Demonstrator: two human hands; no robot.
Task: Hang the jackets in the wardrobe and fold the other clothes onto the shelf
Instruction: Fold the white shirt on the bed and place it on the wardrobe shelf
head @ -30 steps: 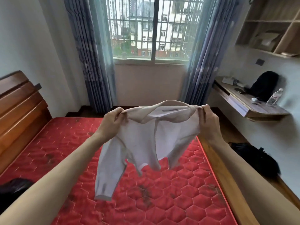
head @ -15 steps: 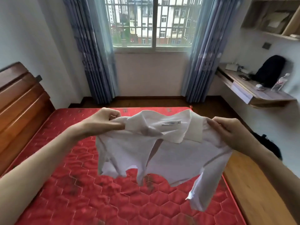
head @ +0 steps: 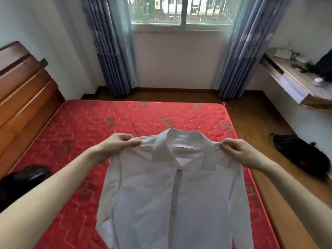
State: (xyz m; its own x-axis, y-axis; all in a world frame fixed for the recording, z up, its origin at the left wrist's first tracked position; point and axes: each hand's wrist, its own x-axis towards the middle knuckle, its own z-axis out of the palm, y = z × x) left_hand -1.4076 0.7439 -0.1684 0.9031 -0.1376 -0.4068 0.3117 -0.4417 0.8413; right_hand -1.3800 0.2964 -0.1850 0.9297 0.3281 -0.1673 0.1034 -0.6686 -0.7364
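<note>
A white collared shirt (head: 172, 194) is held spread out, front upward, over the red mattress (head: 107, 123) of the bed. Its left shoulder seam is pinched by the left hand (head: 115, 146) and its right shoulder seam by the right hand (head: 240, 151), fingers curled on the cloth. The collar is turned toward the window. A dark garment (head: 19, 182) is noted at the mattress's left edge, another (head: 303, 155) on the floor.

Cloth over quilted fabric, wood all round.
I see a thin, matt white cloth shirt (head: 172, 200), a red mattress (head: 115, 123) of quilted, faintly shiny fabric, a glossy varnished wood headboard (head: 23, 90), smooth polished wood floor (head: 251, 119) and soft matt blue curtains (head: 111, 51).
</note>
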